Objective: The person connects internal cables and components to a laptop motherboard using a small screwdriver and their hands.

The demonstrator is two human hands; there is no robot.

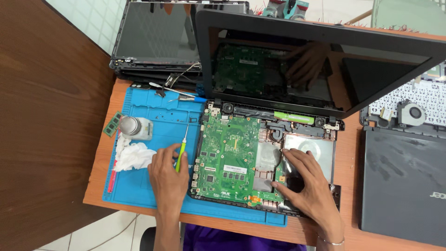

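Note:
An opened laptop lies on a blue work mat [144, 186], its green motherboard [227, 155] bared and its dark screen [297, 65] tilted up behind. My left hand [168, 174] rests on the mat at the laptop's left edge and holds a green-handled screwdriver [182, 151], tip pointing away from me. My right hand [304, 181] lies flat on the right part of the laptop base, fingers spread over a small green board and the silver drive bay [320, 148].
A small bottle [134, 128], a crumpled white tissue [132, 155] and a memory stick [112, 124] sit at the mat's left. Tweezers [179, 95] lie at its top. A spare screen panel [158, 37] stands behind; a dark closed laptop [404, 186] and a keyboard part with fan [411, 114] are right.

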